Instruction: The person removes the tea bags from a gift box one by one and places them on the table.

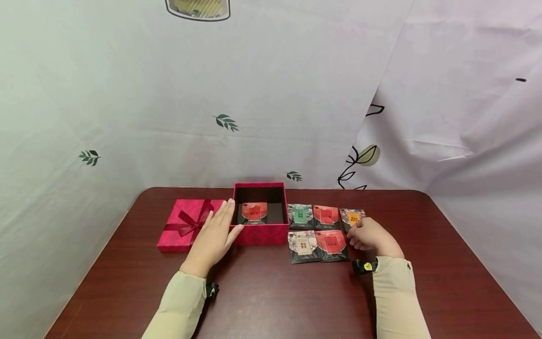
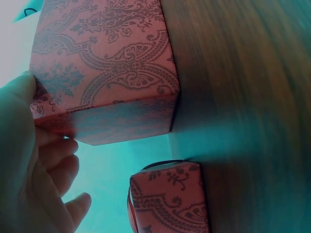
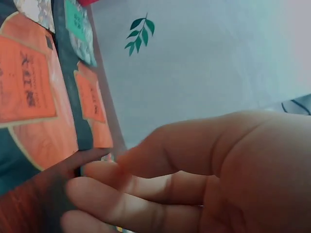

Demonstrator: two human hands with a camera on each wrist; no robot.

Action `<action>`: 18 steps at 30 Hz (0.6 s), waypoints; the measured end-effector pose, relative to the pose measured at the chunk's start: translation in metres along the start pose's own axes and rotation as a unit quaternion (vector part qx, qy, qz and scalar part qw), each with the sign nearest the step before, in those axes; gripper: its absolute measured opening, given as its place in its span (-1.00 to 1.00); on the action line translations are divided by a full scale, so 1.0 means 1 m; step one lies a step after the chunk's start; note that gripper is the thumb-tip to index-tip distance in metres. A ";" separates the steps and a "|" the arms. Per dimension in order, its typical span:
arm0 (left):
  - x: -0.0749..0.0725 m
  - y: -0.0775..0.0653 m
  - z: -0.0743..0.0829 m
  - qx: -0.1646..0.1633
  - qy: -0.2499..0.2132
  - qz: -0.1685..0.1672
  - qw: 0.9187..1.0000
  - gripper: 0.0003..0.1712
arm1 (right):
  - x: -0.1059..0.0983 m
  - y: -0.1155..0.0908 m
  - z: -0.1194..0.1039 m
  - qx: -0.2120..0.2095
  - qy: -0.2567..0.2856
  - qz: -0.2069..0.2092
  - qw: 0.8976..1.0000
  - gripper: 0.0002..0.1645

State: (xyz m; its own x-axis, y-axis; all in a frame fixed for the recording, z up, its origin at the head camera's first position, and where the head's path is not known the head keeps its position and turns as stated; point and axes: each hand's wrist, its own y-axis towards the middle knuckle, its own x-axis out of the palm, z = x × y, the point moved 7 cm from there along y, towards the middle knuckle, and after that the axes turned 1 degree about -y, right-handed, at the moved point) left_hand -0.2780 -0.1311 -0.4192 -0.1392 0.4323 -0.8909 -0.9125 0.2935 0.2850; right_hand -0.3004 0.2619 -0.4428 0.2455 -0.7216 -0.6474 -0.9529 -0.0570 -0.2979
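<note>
My left hand (image 1: 213,235) rests against the left front corner of a red patterned gift box (image 1: 264,235), fingers extended along its side and thumb by the front. Inside the box lies one red tea packet (image 1: 254,213). At the right end of the packets, my right hand (image 1: 372,237) pinches the near right corner of an orange-labelled tea packet (image 1: 351,217) between thumb and index finger. In the right wrist view, the fingers (image 3: 141,194) hide most of that packet. Beside it lie red packets (image 1: 326,216) (image 1: 332,244), a green packet (image 1: 300,215) and a beige packet (image 1: 303,246).
The red box lid (image 1: 175,238) with a dark red ribbon bow (image 1: 189,222) sits left of the box, partly behind my left hand. The brown table (image 1: 279,301) ends at the back against a white printed cloth (image 1: 262,94).
</note>
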 end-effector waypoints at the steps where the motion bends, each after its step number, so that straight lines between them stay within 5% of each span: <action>1: 0.000 0.000 0.000 0.002 0.000 0.002 1.000 -0.12 | -0.002 0.000 -0.002 -0.003 -0.003 0.008 1.000 -0.74; 10: 0.000 0.000 0.000 -0.001 0.001 0.000 1.000 -0.13 | -0.002 -0.001 -0.029 -0.053 0.011 0.080 0.995 -0.72; 18: 0.000 0.000 0.000 0.003 0.001 0.002 1.000 -0.12 | 0.011 -0.004 -0.057 -0.093 0.062 0.158 0.981 -0.70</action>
State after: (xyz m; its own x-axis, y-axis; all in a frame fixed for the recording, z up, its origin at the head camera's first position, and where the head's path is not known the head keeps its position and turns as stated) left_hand -0.2783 -0.1314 -0.4194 -0.1429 0.4322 -0.8904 -0.9101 0.2962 0.2899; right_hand -0.3041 0.2145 -0.4090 -0.0796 -0.8009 -0.5934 -0.9968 0.0663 0.0443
